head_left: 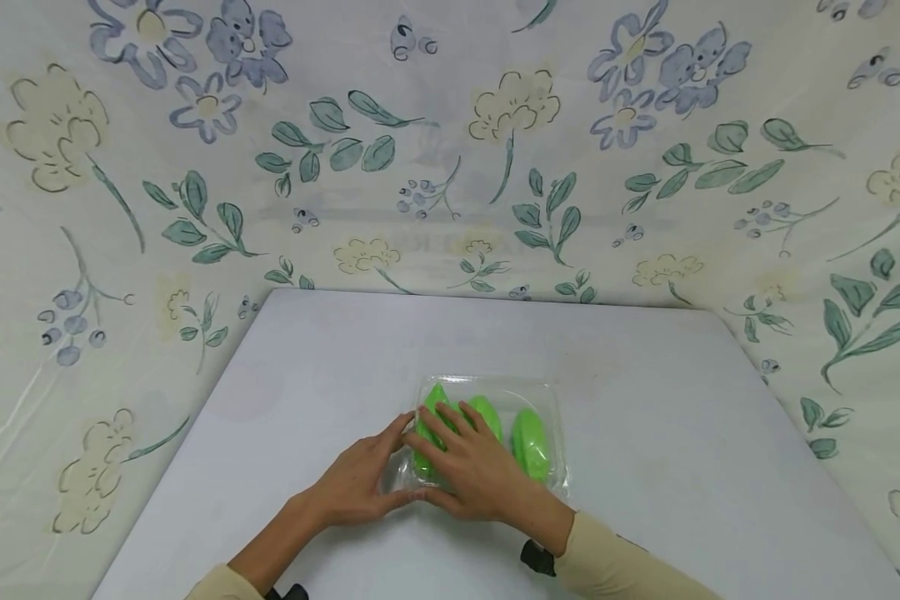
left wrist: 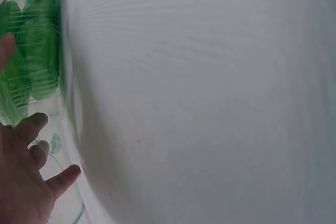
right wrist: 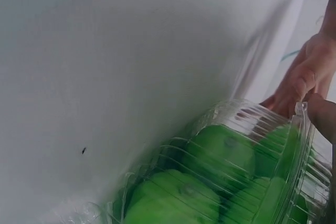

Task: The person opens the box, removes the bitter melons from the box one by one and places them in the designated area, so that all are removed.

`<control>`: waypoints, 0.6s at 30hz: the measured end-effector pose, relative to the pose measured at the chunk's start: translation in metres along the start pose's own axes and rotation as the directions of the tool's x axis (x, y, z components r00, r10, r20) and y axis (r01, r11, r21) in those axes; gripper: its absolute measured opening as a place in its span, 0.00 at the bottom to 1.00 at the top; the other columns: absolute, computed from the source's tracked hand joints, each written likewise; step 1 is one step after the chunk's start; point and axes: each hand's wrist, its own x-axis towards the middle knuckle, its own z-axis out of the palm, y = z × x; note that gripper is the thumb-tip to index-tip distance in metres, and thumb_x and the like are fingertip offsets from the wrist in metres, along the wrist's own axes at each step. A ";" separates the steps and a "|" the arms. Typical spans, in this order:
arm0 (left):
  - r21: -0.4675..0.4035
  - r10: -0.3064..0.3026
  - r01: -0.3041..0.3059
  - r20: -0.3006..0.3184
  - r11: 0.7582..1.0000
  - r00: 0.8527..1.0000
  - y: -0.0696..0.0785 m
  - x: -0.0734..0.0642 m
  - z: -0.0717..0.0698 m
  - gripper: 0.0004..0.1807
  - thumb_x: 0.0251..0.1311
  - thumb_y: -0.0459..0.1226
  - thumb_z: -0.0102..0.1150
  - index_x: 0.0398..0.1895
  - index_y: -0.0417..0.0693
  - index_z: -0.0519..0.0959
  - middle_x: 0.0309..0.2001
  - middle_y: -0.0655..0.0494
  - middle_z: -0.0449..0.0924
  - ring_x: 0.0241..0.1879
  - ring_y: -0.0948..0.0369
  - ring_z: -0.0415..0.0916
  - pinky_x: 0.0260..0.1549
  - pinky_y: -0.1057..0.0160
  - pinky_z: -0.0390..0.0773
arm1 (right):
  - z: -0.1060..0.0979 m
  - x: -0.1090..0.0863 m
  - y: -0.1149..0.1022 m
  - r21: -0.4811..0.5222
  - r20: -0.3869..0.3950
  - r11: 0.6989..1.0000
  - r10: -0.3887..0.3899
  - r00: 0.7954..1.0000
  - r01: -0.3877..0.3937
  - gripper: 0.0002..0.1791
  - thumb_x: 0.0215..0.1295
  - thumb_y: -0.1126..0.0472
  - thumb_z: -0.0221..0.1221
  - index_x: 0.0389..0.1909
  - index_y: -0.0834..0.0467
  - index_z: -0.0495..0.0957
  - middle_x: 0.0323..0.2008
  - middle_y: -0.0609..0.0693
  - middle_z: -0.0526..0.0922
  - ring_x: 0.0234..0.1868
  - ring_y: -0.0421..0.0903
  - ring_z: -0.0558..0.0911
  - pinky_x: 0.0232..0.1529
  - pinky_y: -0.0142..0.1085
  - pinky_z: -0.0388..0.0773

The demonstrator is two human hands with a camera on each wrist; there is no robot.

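Observation:
A clear plastic container (head_left: 487,387) with ribbed walls lies on the table, holding several bright green, fruit-like pieces (head_left: 531,446). My left hand (head_left: 348,483) holds its near left corner, fingers along the left side and thumb at the front edge. My right hand (head_left: 472,471) lies across the left part of the lid with fingers spread and nearly straight, its thumb meeting the left thumb at the front. In the right wrist view, rounded green pieces (right wrist: 220,153) show through the ribbed plastic, and a thumb (right wrist: 321,115) touches the rim. The right hand covers part of the green pieces.
The white table (head_left: 645,417) spreads around the container. Behind it and at both sides hangs a curtain (head_left: 450,167) printed with flowers and leaves. A small dark speck (right wrist: 84,150) marks the white surface in the right wrist view.

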 end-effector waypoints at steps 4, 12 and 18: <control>0.011 -0.002 0.002 0.002 1.000 1.000 0.000 -0.001 -0.002 0.55 0.57 0.67 0.55 0.80 0.54 0.43 0.65 0.53 0.73 0.62 0.50 0.70 0.57 0.43 0.69 | -0.001 0.002 0.001 -0.008 0.001 1.000 0.000 1.000 0.000 0.43 0.63 0.29 0.53 0.73 0.47 0.62 0.73 0.56 0.60 0.71 0.59 0.60 0.67 0.59 0.56; 0.008 0.007 -0.007 0.031 1.000 1.000 0.000 -0.001 -0.004 0.57 0.58 0.68 0.54 0.80 0.51 0.42 0.68 0.55 0.68 0.65 0.54 0.67 0.59 0.45 0.69 | -0.003 0.001 0.002 0.012 0.020 1.000 0.003 1.000 -0.003 0.44 0.61 0.28 0.55 0.74 0.46 0.61 0.73 0.56 0.60 0.72 0.58 0.59 0.67 0.59 0.56; 0.026 0.005 -0.005 0.037 1.000 0.999 0.000 -0.002 -0.007 0.56 0.58 0.68 0.53 0.80 0.52 0.41 0.69 0.55 0.67 0.66 0.52 0.66 0.58 0.44 0.69 | -0.008 0.003 0.004 0.065 0.031 0.998 0.006 1.000 -0.008 0.45 0.61 0.28 0.55 0.75 0.46 0.60 0.72 0.56 0.61 0.71 0.58 0.60 0.68 0.58 0.56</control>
